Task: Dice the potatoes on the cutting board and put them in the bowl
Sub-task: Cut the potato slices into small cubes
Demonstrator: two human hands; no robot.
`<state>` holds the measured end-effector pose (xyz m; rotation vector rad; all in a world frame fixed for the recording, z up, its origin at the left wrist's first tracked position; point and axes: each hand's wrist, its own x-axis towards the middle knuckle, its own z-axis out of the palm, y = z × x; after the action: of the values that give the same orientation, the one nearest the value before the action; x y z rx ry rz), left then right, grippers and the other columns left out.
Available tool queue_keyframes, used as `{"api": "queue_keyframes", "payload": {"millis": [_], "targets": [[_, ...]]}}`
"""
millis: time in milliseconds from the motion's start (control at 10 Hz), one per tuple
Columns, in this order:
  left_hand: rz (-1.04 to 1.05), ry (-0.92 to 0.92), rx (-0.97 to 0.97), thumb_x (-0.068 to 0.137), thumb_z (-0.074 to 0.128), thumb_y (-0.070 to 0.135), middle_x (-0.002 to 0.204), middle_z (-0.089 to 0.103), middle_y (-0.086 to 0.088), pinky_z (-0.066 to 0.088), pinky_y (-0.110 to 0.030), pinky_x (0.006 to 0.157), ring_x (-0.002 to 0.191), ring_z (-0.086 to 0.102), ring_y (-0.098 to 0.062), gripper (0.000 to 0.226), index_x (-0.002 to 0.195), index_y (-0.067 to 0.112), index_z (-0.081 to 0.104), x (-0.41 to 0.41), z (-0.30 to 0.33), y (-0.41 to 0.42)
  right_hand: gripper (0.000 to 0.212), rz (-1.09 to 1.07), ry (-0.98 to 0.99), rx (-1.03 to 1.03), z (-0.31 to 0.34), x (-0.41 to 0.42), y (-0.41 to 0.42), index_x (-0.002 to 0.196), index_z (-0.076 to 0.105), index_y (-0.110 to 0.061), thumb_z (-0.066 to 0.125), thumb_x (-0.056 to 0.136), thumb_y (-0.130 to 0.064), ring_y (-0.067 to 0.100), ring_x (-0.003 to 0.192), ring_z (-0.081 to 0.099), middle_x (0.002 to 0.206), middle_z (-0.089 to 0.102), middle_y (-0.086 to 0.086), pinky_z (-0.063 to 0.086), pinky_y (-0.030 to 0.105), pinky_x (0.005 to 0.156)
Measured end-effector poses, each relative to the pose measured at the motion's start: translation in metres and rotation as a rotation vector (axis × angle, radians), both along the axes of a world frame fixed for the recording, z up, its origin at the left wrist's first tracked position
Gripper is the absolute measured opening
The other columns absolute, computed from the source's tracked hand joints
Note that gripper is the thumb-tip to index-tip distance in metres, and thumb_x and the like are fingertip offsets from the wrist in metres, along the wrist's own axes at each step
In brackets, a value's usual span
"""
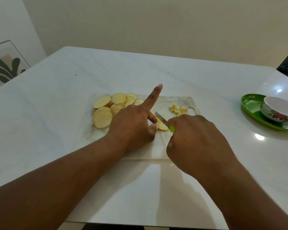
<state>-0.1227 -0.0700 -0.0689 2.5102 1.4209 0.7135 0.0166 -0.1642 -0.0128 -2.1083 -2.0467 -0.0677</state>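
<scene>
I am looking down at a white table (56,113) with a pale cutting board (178,100) lying in front of me. My left hand (133,127) rests on the board with its index finger pointing straight up and away, while my thumb and another fingertip pinch the near edge of one potato slice (162,125) to steady it. My right hand (196,140) is curled tightly round the green handle of a small knife (163,121) — only a bit of the handle shows past my knuckles. The blade lies slanted across the top of that slice, its tip pointing up and to the left, close to my left thumb.

To the left of my hands, on the far left part of the board, sits a heap of round potato slices (110,107), overlapping one another, pale yellow with thin brown skin at the rims. On the far right part of the board, just beyond my right hand, lies a small cluster of diced potato (177,109).

Well off to the right on the table stands a white bowl (279,108) with a flower pattern on its side — it sits on a green tray (251,105). I cannot see anything inside the bowl from this angle.
</scene>
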Motion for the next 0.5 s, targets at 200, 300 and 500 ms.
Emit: {"api": "queue_keyframes", "payload": {"millis": [200,300,500], "targets": [[-0.003,-0.002,0.014,0.090,0.070,0.043,0.102,0.072,0.028,0.056,-0.025,0.062,0.069,0.059,0.000,0.110,0.155,0.055,-0.018,0.001,0.002,-0.002,0.023,0.005,0.027,-0.016,0.003,0.005,-0.032,0.108,0.054,-0.031,0.050,0.087,-0.025,0.008,0.063,0.046,0.082,0.050,-0.012,0.027,0.017,0.049],[-0.002,-0.006,0.006,0.089,0.071,0.042,0.101,0.072,0.029,0.059,-0.028,0.063,0.071,0.060,-0.001,0.110,0.154,0.057,-0.017,0.000,0.001,-0.001,0.010,-0.029,-0.006,0.032,0.014,0.002,-0.047,0.089,0.037,-0.032,0.046,0.092,-0.027,0.005,0.059,0.041,0.074,0.045,-0.013,0.023,0.013,0.049],[0.015,-0.080,-0.020,0.085,0.076,0.041,0.096,0.072,0.026,0.060,-0.030,0.065,0.067,0.061,-0.001,0.110,0.157,0.056,-0.006,-0.001,-0.001,0.000,0.010,-0.002,-0.020,0.102,0.025,0.006,-0.048,0.087,0.039,-0.029,0.046,0.093,-0.028,0.008,0.059,0.047,0.074,0.050,-0.011,0.024,0.012,0.049]]}}
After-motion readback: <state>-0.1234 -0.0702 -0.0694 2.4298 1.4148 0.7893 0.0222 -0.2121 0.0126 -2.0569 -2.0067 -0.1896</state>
